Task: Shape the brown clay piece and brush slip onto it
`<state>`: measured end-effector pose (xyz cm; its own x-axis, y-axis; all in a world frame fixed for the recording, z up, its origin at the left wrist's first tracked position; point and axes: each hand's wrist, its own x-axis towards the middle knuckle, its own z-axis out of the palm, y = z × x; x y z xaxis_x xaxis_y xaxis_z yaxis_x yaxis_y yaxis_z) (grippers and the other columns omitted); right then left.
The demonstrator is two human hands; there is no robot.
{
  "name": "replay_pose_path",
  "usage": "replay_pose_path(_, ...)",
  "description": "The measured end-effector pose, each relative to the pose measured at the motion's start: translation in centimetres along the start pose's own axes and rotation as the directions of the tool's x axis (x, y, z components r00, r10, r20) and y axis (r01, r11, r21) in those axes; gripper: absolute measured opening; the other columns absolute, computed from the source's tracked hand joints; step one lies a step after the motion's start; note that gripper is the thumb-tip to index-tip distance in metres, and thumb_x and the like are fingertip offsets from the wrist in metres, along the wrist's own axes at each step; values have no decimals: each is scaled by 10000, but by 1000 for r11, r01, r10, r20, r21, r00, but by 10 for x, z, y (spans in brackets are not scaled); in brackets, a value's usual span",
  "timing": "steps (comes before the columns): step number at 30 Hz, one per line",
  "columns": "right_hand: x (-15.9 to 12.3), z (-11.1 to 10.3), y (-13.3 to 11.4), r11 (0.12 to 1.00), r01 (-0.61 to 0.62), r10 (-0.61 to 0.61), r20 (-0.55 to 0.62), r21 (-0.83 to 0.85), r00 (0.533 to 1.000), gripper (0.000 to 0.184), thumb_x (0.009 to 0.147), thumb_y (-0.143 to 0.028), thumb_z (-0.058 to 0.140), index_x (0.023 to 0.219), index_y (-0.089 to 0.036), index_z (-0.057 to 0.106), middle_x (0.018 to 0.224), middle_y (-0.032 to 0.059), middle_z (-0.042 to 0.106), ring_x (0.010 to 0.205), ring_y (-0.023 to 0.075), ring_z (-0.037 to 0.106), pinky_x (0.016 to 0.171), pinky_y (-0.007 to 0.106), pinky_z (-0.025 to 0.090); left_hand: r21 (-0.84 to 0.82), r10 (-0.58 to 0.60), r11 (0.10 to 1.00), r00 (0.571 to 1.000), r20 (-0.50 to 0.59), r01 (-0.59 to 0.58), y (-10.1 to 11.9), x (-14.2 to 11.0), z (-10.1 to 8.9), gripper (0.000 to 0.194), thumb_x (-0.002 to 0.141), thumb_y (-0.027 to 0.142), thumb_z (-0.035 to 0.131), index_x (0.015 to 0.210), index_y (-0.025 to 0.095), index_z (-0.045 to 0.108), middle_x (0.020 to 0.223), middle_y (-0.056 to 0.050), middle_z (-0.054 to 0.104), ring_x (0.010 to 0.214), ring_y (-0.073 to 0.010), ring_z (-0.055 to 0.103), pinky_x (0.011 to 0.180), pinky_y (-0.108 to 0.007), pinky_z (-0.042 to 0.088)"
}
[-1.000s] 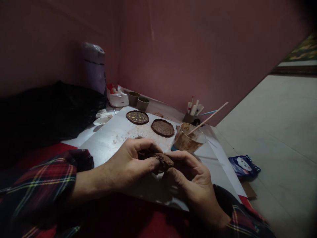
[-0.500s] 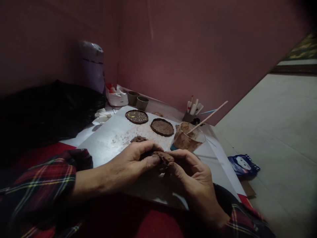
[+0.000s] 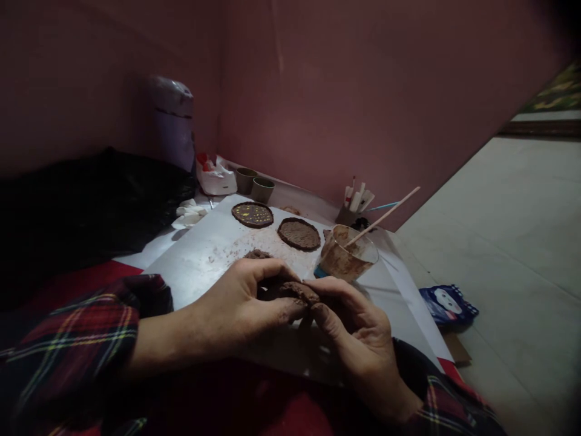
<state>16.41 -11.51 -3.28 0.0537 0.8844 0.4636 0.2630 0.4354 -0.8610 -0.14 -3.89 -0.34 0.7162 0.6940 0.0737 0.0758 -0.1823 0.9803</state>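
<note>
A lump of brown clay (image 3: pixel 290 292) is pinched between both my hands above a white sheet (image 3: pixel 204 254). My left hand (image 3: pixel 247 306) wraps its fingers over the lump from the left, thumb pressed on top. From the right, my right hand (image 3: pixel 354 324) grips the same lump with curled fingers. A small heap of clay (image 3: pixel 257 254) lies on the sheet just beyond my left hand. Two flat round clay discs (image 3: pixel 252 214) (image 3: pixel 298 234) rest farther back.
A clear cup of muddy water (image 3: pixel 345 259) with a wooden stick (image 3: pixel 385 215) stands right of the discs. Two small pots (image 3: pixel 255 184), a tool holder (image 3: pixel 353 206), a white bag (image 3: pixel 216 178) and a purple bin (image 3: pixel 172 124) line the wall. A blue packet (image 3: pixel 447 304) lies on the floor.
My hands keep working the lump, fingers shifting slightly over it. The small clay heap behind my left hand has come into view.
</note>
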Motion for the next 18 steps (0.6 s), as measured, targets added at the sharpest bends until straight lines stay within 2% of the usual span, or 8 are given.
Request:
replay_pose_path(11,-5,-1,4,995,54,-52,28,-79,998,224,857,-142,611,1012,-292,671,967,-14,687,893,124,649,762,216,522,-87,-46,995,999,3,47,-2,-1,0,110,731,174,623,800,112,682,738,-16,652,689,-131,565,611,-216,435)
replay_pose_path(18,-4,1,0,995,-93,92,-37,-39,995,138,856,-210,631,970,-256,693,906,0,718,805,124,676,705,210,534,-31,-7,999,996,88,9,-6,1,-4,162,808,225,577,900,130,672,846,-16,658,799,-151,583,692,-228,454)
